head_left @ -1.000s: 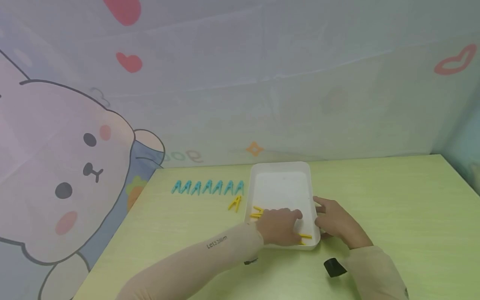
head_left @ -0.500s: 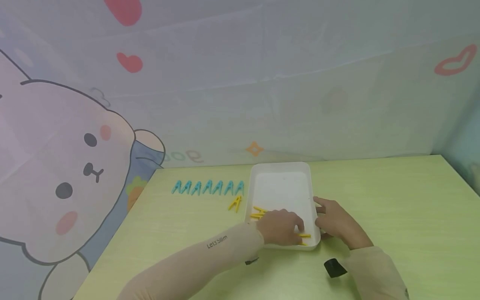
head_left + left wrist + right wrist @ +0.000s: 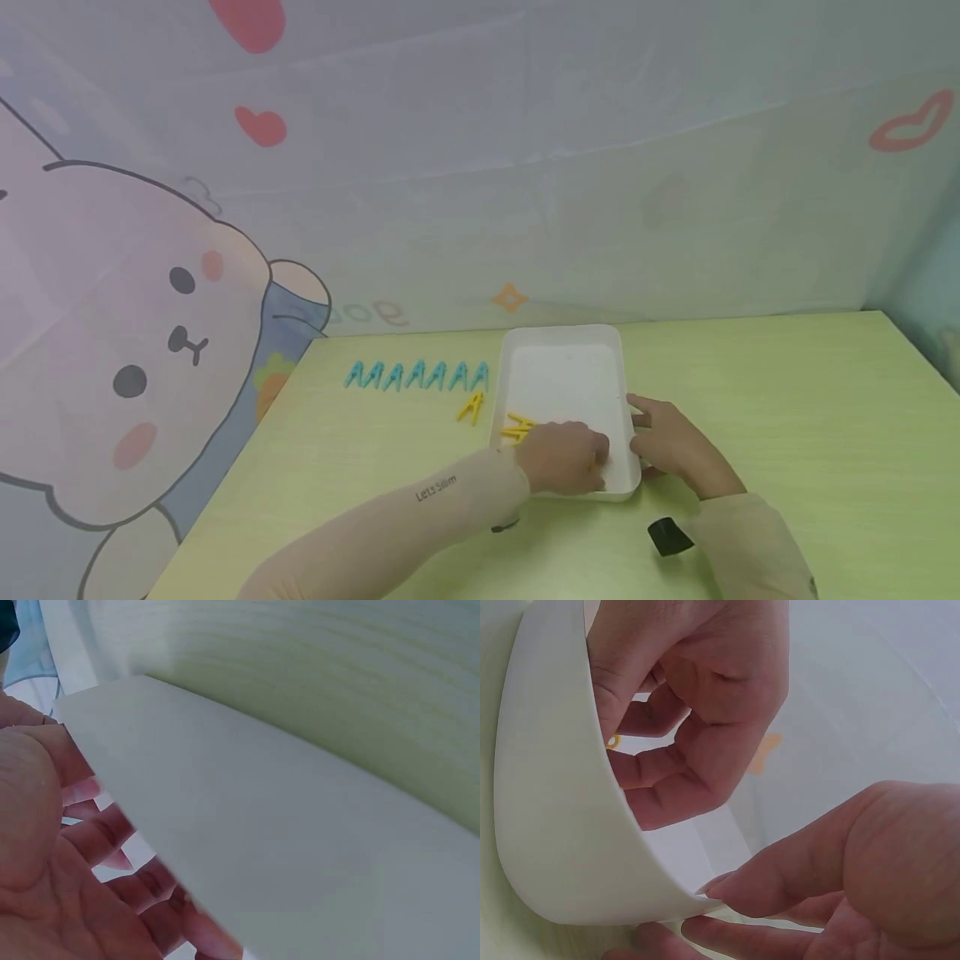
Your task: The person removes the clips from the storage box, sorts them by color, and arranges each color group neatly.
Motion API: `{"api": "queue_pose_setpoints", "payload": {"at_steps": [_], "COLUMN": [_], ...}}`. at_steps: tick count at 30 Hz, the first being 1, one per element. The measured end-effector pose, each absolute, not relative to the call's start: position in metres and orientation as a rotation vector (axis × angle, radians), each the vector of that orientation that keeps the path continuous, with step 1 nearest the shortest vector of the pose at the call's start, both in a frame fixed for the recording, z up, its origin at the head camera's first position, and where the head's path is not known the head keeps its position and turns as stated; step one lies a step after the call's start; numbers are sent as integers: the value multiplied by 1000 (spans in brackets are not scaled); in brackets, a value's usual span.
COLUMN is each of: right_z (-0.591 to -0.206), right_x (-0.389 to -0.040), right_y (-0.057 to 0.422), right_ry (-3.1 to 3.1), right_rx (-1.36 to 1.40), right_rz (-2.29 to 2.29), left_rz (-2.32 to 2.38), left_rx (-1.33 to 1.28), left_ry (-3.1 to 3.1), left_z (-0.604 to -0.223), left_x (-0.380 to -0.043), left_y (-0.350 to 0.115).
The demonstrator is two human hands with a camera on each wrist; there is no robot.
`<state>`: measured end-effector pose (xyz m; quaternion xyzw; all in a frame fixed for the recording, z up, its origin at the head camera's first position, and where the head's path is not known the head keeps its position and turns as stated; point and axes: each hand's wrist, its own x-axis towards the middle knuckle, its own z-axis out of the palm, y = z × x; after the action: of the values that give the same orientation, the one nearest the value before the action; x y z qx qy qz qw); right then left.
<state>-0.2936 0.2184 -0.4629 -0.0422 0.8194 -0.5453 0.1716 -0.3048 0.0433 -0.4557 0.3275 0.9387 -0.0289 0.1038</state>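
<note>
Tray (image 3: pixel 566 375) smooth matt plstc, pegs (image 3: pixel 417 373) plstc too, tabletop (image 3: pixel 757 408) smooth w/ faint wood grain, backdrop (image 3: pixel 637 183) creased cloth-like.

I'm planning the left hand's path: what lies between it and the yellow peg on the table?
From the left hand to the yellow peg, the head view shows other yellow pegs, the tray's left wall, then bare table.

A pale, creased cloth wall (image 3: pixel 637 225) stands behind the light green table (image 3: pixel 772 383), meeting its far edge. On the left a big cartoon animal (image 3: pixel 90 325) leans sideways, with a carrot (image 3: pixel 272 392) near the table's edge. Farther right come a solid red heart (image 3: pixel 261 127), faint letters (image 3: pixel 388 313) and an orange star (image 3: pixel 499 297); a heart outline (image 3: pixel 897 148) sits at far right. The light is soft.
</note>
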Motion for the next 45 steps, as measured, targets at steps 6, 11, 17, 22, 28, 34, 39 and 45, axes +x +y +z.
{"api": "queue_pose_setpoints", "payload": {"at_steps": [6,11,17,22,28,34,39,45], "right_z": [-462,-462,-463,-463,-462,-460,-459,-458], "right_x": [-294,-294,-294,-294,-294,-296,-298,-299], "right_y": [218,218,217,216,216,217,218,219], "right_ry": [2320,2329,2341,2332,2337,2322,2315,2310], "right_rx": [-112,-112,-108,-111,-114,-108,-103,-111], "right_rz": [-1551,-1537,-1527,-1532,-1519,-1518,-1515,-1519], "left_rz": [-47,42,143,224,291,371,415,433], "left_rx": [942,891,884,878,902,823,740,631], "left_ry": [2849,2898,2937,2960,3011,3029,3058,3107], "left_z": [-455,-452,-442,-432,-424,-420,-421,-426], "left_x": [-306,-309,-311,-316,-324,-334,-344,-355], "left_y": [39,34,20,5,-19,-47,-69,-96]}}
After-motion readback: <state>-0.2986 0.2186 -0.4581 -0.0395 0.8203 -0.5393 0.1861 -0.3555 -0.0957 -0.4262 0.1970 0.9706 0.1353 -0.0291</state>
